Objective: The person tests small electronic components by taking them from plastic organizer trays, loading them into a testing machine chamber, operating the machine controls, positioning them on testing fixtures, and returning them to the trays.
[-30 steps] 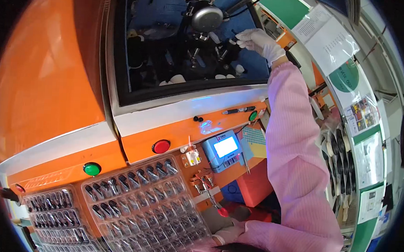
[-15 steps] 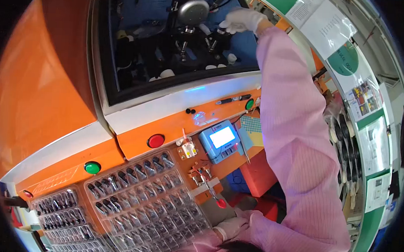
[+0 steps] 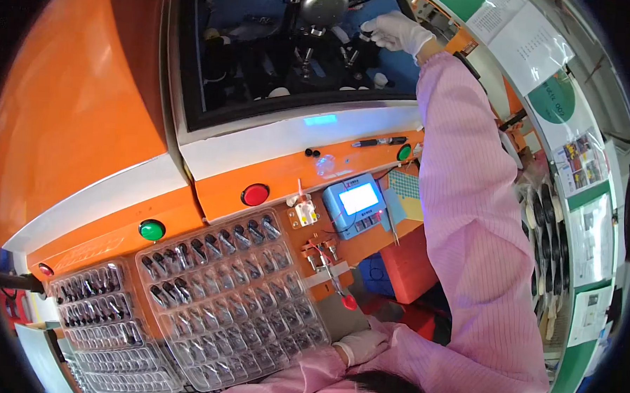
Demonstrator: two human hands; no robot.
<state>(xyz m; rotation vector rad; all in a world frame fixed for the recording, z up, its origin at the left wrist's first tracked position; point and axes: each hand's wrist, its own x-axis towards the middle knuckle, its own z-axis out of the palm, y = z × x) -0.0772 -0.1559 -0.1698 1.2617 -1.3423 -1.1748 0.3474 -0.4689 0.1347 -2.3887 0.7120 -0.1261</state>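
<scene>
My right hand [image 3: 399, 35], in a white glove, reaches into the dark blue chamber of an orange machine. Its fingers are bent around the top of a dark cylindrical part [image 3: 365, 38], beside a round silver head [image 3: 325, 7] and thin metal rods [image 3: 307, 61]. How firmly they grip is hard to see. My left hand [image 3: 363, 346], also gloved, lies low near my body beside a clear tray [image 3: 233, 298] of small dark-tipped parts; it appears to hold nothing, but its fingers are partly hidden.
A blue meter [image 3: 355, 207] with a lit screen stands by a toggle clamp [image 3: 326, 264] with a red tip. Red [image 3: 254, 194] and green [image 3: 152, 229] buttons line the orange front, where a pen [image 3: 379, 142] lies. A second parts tray [image 3: 105, 328] sits at left.
The whole view has shifted slightly, so the machine appears further right and higher. My right hand stays at the dark part in the chamber; my left hand stays low near my body.
</scene>
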